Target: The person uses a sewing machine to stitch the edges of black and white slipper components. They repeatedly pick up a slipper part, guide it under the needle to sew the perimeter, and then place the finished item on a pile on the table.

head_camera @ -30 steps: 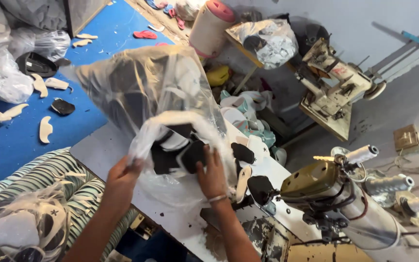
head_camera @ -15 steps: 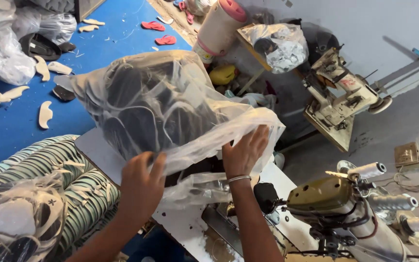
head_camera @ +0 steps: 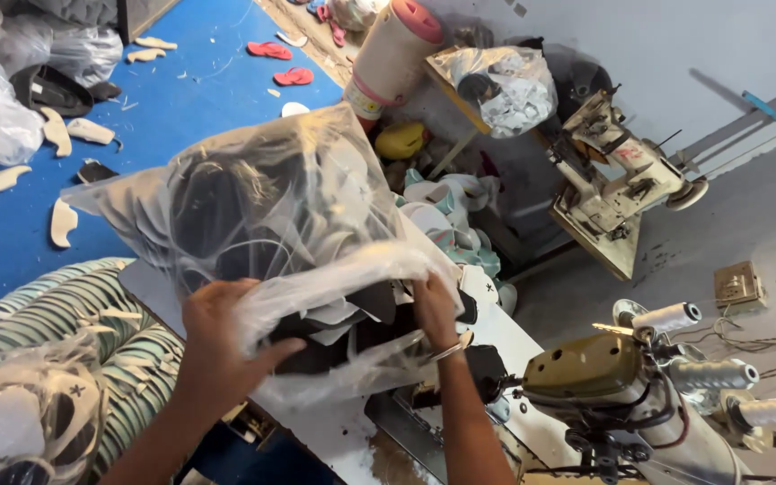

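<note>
Plastic bag (head_camera: 262,207) of black and white cut pieces remained full; left hand (head_camera: 217,346) gripped its mouth, right hand (head_camera: 433,310) grasped pieces inside.

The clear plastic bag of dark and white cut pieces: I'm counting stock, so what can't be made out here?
- Clear plastic bag, head view: the film blurs the pieces; uncountable.
- Right hand: fingertips hidden in the bag's mouth.
- Left hand: its grip is covered by film.
</note>
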